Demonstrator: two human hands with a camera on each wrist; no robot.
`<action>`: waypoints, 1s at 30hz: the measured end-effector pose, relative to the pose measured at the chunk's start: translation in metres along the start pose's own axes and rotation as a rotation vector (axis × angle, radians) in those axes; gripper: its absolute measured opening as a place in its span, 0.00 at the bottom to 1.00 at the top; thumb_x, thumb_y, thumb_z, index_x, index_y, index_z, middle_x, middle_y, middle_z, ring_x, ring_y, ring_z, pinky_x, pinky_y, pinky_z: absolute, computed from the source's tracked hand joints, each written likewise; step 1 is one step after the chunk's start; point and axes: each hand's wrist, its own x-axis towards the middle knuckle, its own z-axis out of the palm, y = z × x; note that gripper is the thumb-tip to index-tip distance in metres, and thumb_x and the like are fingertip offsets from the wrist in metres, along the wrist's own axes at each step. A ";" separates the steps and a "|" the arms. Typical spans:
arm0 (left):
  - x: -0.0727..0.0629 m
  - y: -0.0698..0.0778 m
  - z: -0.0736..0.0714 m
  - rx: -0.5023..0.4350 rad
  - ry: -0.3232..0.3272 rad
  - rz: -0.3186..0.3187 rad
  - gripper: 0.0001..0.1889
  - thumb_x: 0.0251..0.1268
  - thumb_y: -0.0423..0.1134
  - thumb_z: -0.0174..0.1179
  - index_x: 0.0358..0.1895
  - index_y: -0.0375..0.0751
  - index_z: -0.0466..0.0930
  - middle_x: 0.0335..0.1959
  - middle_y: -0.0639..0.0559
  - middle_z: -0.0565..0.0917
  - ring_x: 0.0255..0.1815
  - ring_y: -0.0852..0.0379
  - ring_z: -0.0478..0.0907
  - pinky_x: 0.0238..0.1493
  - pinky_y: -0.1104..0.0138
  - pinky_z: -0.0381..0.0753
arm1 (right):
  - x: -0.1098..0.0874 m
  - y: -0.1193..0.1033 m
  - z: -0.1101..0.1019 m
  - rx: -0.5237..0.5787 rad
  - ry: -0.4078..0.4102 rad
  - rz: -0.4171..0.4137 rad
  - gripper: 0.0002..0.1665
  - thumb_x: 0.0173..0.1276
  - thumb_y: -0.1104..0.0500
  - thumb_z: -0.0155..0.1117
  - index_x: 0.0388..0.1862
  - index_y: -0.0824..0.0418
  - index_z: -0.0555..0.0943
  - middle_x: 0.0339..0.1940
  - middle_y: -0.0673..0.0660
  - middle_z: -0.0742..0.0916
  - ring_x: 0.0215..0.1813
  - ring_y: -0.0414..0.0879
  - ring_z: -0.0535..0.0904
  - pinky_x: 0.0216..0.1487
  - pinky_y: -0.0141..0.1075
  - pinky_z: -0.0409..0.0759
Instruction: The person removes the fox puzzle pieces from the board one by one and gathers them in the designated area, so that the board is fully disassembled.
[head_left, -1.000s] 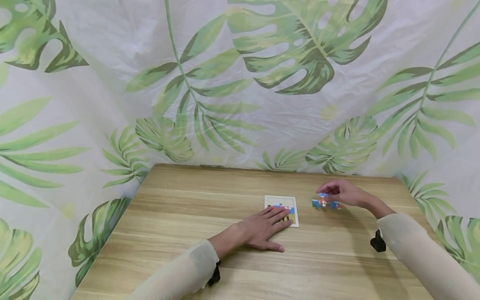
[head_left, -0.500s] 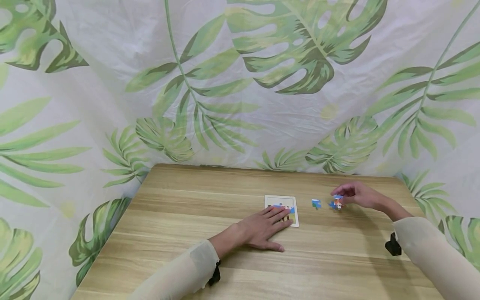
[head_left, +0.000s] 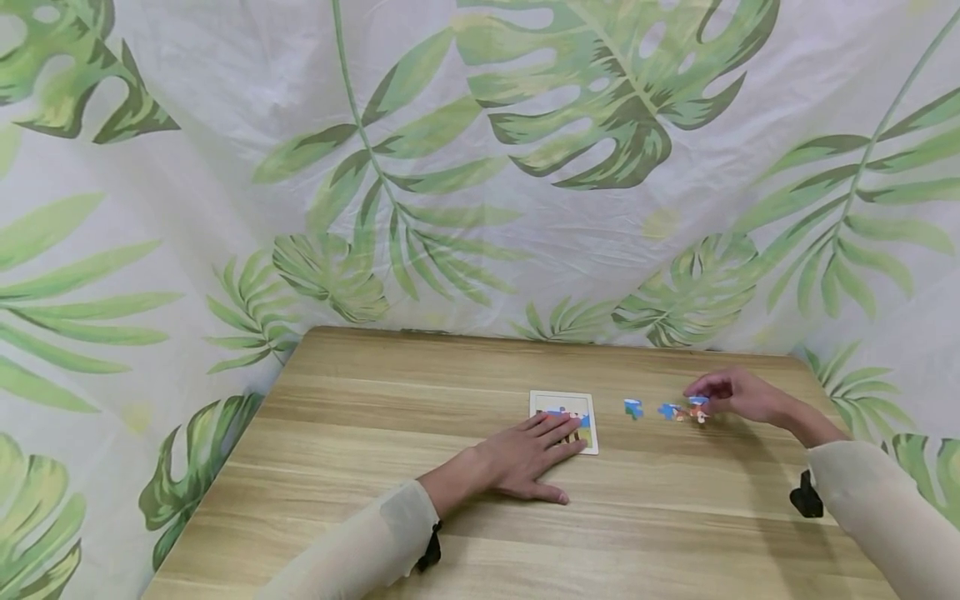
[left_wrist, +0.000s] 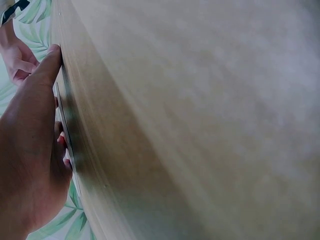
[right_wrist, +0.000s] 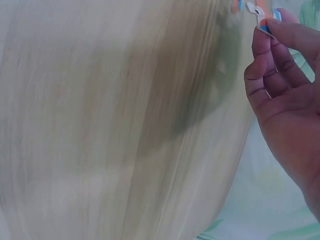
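Note:
My left hand (head_left: 521, 457) lies flat with fingers spread over a small white-bordered picture board (head_left: 561, 400), covering its lower left part. Low along the table, the left wrist view shows the edge of the board beneath the fingers of that hand (left_wrist: 35, 135). Over to the right, my right hand (head_left: 750, 398) pinches a jigsaw puzzle piece (head_left: 698, 407) between thumb and fingers. The right wrist view shows orange, white and blue print on that piece (right_wrist: 262, 14), with the thumb on its face. Just left of it lies another blue and orange puzzle piece (head_left: 669, 412).
A blue and green puzzle piece (head_left: 633, 407) lies between the board and the other pieces. The wood-grain table (head_left: 360, 417) ends at a leaf-printed cloth (head_left: 450, 208) behind and at the sides. Each sleeve carries a black wrist camera (head_left: 806, 497).
My right hand has moved right across the table. The clustered puzzle pieces are now spread in a row, and the hand holds the rightmost one. My left hand has stayed on the board.

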 end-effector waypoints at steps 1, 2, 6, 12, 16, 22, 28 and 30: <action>0.000 0.000 0.000 0.000 -0.001 -0.001 0.46 0.78 0.76 0.34 0.89 0.53 0.44 0.89 0.45 0.44 0.89 0.48 0.40 0.86 0.52 0.47 | -0.001 0.002 0.000 -0.004 -0.004 -0.003 0.16 0.71 0.69 0.70 0.55 0.74 0.85 0.47 0.65 0.90 0.34 0.36 0.72 0.32 0.32 0.74; 0.000 0.000 0.000 0.000 -0.001 -0.002 0.46 0.78 0.76 0.34 0.89 0.53 0.45 0.89 0.45 0.44 0.89 0.48 0.40 0.86 0.52 0.48 | -0.002 0.003 -0.001 -0.007 -0.007 0.001 0.15 0.71 0.69 0.70 0.55 0.73 0.86 0.47 0.65 0.90 0.35 0.37 0.73 0.33 0.32 0.74; 0.000 0.000 0.000 -0.001 0.000 -0.003 0.46 0.78 0.76 0.34 0.89 0.53 0.45 0.89 0.45 0.44 0.89 0.48 0.40 0.86 0.52 0.48 | -0.003 0.008 -0.003 -0.032 -0.020 0.039 0.14 0.72 0.69 0.70 0.54 0.71 0.87 0.49 0.64 0.91 0.38 0.36 0.76 0.36 0.32 0.77; 0.000 0.000 0.001 -0.006 0.001 -0.005 0.46 0.78 0.76 0.35 0.89 0.53 0.45 0.89 0.45 0.44 0.89 0.48 0.39 0.87 0.52 0.47 | -0.004 0.011 -0.002 -0.044 -0.023 0.034 0.13 0.71 0.69 0.71 0.53 0.72 0.87 0.48 0.64 0.91 0.42 0.34 0.80 0.41 0.30 0.80; 0.000 0.000 0.001 -0.002 0.001 -0.003 0.46 0.78 0.76 0.34 0.89 0.53 0.45 0.89 0.45 0.44 0.89 0.49 0.39 0.86 0.52 0.47 | -0.003 0.017 0.000 -0.048 -0.017 0.016 0.13 0.70 0.71 0.71 0.52 0.74 0.86 0.47 0.65 0.91 0.42 0.34 0.82 0.41 0.29 0.81; 0.000 0.001 0.000 0.005 -0.007 -0.001 0.46 0.78 0.76 0.33 0.89 0.53 0.44 0.89 0.45 0.43 0.89 0.49 0.39 0.86 0.52 0.47 | -0.001 0.020 0.004 -0.091 -0.006 -0.020 0.11 0.68 0.72 0.72 0.49 0.74 0.87 0.45 0.66 0.92 0.41 0.33 0.81 0.40 0.29 0.80; 0.000 0.001 -0.001 0.012 -0.012 -0.006 0.46 0.78 0.76 0.33 0.89 0.53 0.44 0.90 0.45 0.43 0.89 0.49 0.39 0.87 0.53 0.46 | 0.002 0.020 0.006 -0.181 0.026 -0.022 0.09 0.67 0.71 0.74 0.46 0.69 0.89 0.44 0.61 0.92 0.41 0.32 0.81 0.41 0.29 0.80; 0.000 0.001 -0.001 0.018 -0.012 -0.006 0.46 0.79 0.76 0.34 0.89 0.53 0.44 0.90 0.45 0.43 0.89 0.49 0.39 0.87 0.53 0.47 | 0.002 0.020 0.007 -0.203 0.036 -0.022 0.09 0.66 0.71 0.75 0.45 0.68 0.90 0.43 0.60 0.92 0.41 0.32 0.81 0.40 0.29 0.81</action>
